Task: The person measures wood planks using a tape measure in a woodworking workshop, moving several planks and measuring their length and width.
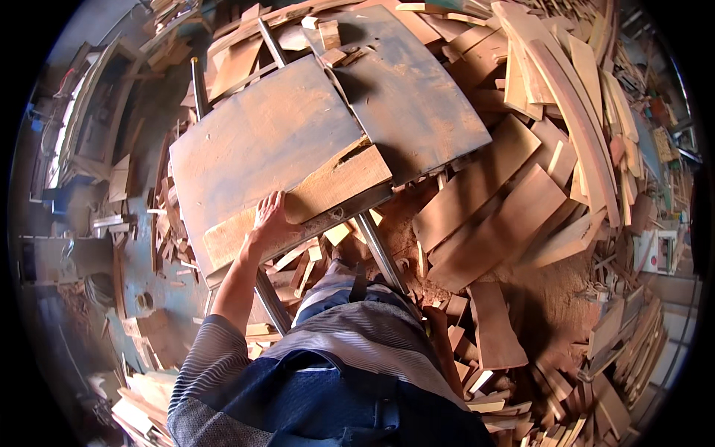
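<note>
Near the middle of the frame, a long pale-tan wooden plank with a rough, split far edge [339, 182] is lying along the near edge of a flat grey metal tabletop dusted with brown sawdust [261, 141]. The person's left hand [272, 217] is resting on the plank's upper face, its fingers lying close together and the thumb pointing apart to the right; they are pressing flat rather than gripping around the wood. The right hand [434, 316] is hanging in shadow beside the striped clothing, at the lower centre-right, and I cannot tell how its fingers are standing. At the top centre, a second dark grey metal panel [424, 104] is adjoining the tabletop and bearing a few small light wooden blocks [329, 34]. Shiny metal rails [381, 252] are running out below the plank. Broad reddish-brown wooden boards [499, 223] are lying overlapped at the centre-right, with long curved pale boards [573, 89] leaning at the upper right. At the far right edge, a white box-shaped object [657, 252] is standing among scraps, its contents being too small to make out.
</note>
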Motion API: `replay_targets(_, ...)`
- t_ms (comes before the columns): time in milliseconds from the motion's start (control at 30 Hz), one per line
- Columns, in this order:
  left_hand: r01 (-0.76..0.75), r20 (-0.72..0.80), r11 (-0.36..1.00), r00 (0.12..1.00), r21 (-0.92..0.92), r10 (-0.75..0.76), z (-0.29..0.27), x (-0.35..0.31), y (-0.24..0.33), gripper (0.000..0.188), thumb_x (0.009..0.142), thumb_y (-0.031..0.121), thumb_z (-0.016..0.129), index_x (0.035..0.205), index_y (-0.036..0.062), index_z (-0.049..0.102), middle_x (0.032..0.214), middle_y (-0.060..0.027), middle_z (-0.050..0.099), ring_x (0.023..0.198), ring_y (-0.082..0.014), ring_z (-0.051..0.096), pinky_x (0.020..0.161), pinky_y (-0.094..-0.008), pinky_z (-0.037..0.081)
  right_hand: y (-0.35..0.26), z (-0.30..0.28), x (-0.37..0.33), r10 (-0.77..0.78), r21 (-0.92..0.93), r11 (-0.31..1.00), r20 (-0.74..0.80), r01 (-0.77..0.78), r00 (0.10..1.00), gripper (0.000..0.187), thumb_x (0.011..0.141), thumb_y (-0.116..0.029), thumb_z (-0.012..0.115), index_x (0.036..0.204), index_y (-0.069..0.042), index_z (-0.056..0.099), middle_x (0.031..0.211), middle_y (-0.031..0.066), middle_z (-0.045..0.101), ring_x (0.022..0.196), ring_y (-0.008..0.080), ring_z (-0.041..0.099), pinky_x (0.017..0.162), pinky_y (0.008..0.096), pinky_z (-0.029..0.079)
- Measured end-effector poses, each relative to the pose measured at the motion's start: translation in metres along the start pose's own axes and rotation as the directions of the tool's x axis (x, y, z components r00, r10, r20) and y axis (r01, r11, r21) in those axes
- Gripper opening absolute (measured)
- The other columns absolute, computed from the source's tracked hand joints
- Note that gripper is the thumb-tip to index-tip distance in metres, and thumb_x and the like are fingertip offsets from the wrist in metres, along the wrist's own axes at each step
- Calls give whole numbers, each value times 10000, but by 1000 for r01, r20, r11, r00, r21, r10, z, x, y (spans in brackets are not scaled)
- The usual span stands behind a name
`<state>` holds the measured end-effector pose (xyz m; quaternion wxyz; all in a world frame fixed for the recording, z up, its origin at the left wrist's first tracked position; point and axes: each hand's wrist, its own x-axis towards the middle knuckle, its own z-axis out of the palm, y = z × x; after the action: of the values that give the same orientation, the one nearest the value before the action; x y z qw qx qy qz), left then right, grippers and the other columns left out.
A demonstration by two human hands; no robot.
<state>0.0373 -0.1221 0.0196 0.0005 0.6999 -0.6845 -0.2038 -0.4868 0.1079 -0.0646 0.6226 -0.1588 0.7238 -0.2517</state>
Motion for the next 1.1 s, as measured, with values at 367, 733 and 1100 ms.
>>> replay_targets(367, 132, 12, 990, 991, 39, -133, -5, -23, 30, 1146, 526, 420, 946, 1419, -30, 385, 1372, -208, 489, 1349, -376, 417, 1158, -487, 303, 11, -71, 17, -56, -542, 838, 25, 60, 998, 330, 870, -333, 666, 821, -7, 690, 745, 93, 673, 728, 213, 671, 635, 380, 487)
replay_targets(733, 106, -4, 994, 994, 14, -106, -4, -34, 47, 1170, 519, 440, 940, 1439, -25, 386, 1420, -217, 483, 1379, -377, 400, 1174, -475, 293, 46, -140, 91, 9, -632, 775, 47, 23, 999, 339, 884, -329, 615, 820, -4, 688, 805, 128, 696, 805, 255, 697, 687, 425, 508)
replay_targets(1100, 29, 50, 1000, 998, 11, -30, 2, -53, 26, 1131, 537, 464, 928, 1401, -37, 398, 1389, -225, 475, 1334, -392, 417, 1146, -484, 311, 39, -84, 83, -526, -797, -56, 535, 601, 661, 155, 852, -209, 673, 858, -54, 671, 821, 115, 668, 791, 269, 673, 684, 410, 521)
